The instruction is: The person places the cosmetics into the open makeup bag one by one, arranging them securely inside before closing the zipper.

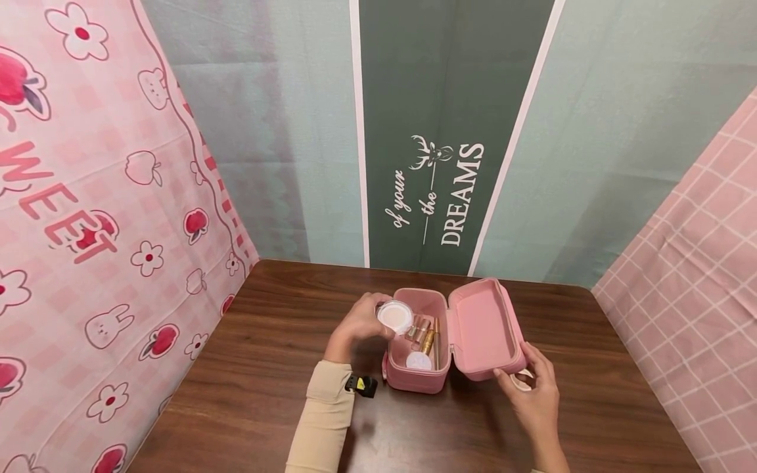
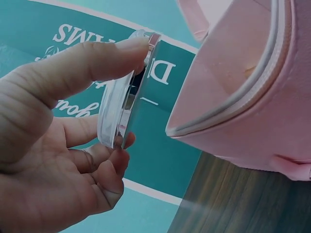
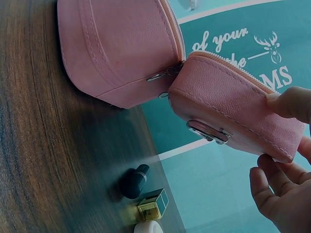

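Observation:
A pink cosmetic case (image 1: 416,380) stands on the table with its lid (image 1: 486,328) swung out to the right. My left hand (image 1: 362,320) pinches a round compact (image 1: 395,316) between thumb and fingers, over the case's left rim. Edge-on in the left wrist view, the compact (image 2: 116,109) shows a clear, shiny rim. With thumb and fingertips, my right hand (image 1: 535,384) grips the lid's near right corner. Inside the case lie several gold and pinkish makeup tubes (image 1: 427,338) and a white round item (image 1: 418,360).
The right wrist view shows a small dark bottle (image 3: 134,181), a gold square container (image 3: 153,205) and a white round object (image 3: 148,227) on the wooden table (image 1: 284,328) beyond the lid. Printed cloths (image 1: 313,164) hang behind the table and along both sides.

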Demonstrator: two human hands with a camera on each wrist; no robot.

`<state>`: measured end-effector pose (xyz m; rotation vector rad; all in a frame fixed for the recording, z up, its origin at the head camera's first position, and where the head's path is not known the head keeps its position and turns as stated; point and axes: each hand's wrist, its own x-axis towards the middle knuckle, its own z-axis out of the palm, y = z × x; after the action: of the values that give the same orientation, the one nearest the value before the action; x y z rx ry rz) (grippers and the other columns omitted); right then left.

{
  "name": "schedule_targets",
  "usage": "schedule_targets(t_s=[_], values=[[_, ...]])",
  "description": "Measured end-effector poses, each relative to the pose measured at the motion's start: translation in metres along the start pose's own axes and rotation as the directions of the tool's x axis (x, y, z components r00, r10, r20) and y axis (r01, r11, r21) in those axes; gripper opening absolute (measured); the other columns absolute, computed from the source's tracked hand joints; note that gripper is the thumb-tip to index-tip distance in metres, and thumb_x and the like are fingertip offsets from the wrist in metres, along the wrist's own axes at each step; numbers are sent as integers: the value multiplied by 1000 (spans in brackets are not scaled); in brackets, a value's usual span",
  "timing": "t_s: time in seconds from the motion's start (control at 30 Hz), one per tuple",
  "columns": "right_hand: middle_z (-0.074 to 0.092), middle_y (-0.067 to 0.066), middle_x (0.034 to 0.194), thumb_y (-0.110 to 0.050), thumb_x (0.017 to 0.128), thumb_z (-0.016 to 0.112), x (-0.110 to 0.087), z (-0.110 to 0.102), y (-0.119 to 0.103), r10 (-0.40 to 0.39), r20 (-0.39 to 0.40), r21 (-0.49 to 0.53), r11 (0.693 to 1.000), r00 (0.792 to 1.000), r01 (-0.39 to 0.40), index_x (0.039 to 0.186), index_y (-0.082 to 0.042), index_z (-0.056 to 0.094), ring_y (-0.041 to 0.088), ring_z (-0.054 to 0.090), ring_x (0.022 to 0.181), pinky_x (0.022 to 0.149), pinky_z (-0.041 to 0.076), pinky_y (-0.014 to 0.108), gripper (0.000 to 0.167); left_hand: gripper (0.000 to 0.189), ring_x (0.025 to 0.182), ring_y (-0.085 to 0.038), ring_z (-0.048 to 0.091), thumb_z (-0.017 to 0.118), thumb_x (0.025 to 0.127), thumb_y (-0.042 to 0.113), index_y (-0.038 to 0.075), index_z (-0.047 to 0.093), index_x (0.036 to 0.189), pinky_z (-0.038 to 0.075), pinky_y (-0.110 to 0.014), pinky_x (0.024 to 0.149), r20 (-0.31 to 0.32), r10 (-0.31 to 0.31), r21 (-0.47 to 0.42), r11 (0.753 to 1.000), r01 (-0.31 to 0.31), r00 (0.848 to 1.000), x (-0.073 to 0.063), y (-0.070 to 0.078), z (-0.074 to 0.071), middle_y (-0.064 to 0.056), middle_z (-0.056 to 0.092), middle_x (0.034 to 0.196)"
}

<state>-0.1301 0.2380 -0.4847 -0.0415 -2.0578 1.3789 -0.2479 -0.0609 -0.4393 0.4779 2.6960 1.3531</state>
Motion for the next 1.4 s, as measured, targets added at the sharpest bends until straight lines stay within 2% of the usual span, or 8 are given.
schedule_targets(t_s=[0.33,0.57,0.67,0.97,1.17,1.4], values=[[49,10,122,19,60,76,1,0,3,5,7,8,1000,1000,-5,122,9,54,5,52,94,70,43,9,67,69,87,-21,50,86,52,5,-1,59,115,43,-33,76,34,23,59,998,-25,999,6,4,8,-10,53,101],[48,23,120,22,59,73,0,0,-23,-15,8,16,1000,1000,15,119,16,51,7,52,92,70,43,9,64,73,94,-25,49,87,50,8,1,59,117,41,-35,79,56,35,93,995,-40,998,12,6,15,-11,54,104],[48,24,120,22,60,73,0,0,-32,-12,10,3,1000,1000,12,118,17,51,7,52,92,70,43,9,63,76,97,-27,48,89,49,9,2,59,119,41,-36,81,60,26,93,995,-31,998,14,7,18,-10,54,105],[48,23,120,22,61,73,0,-1,-35,-8,11,3,1000,1000,8,118,17,51,1,51,92,70,42,9,62,75,97,-28,48,89,50,12,3,60,118,41,-36,82,50,10,139,990,-17,999,26,8,24,-11,55,104],[48,25,120,21,60,73,0,-1,-36,-12,10,-2,1000,1000,12,118,16,52,2,51,92,70,43,9,62,71,85,-19,52,88,49,9,2,61,114,44,-30,75,81,-46,134,990,35,996,37,12,23,-8,59,95],[48,25,119,21,60,73,-1,0,-35,-18,8,-5,1000,1000,18,118,17,52,3,51,91,70,43,9,62,66,80,-18,52,86,49,5,3,62,110,44,-27,70,94,-95,175,982,77,991,46,16,25,-4,61,91]])
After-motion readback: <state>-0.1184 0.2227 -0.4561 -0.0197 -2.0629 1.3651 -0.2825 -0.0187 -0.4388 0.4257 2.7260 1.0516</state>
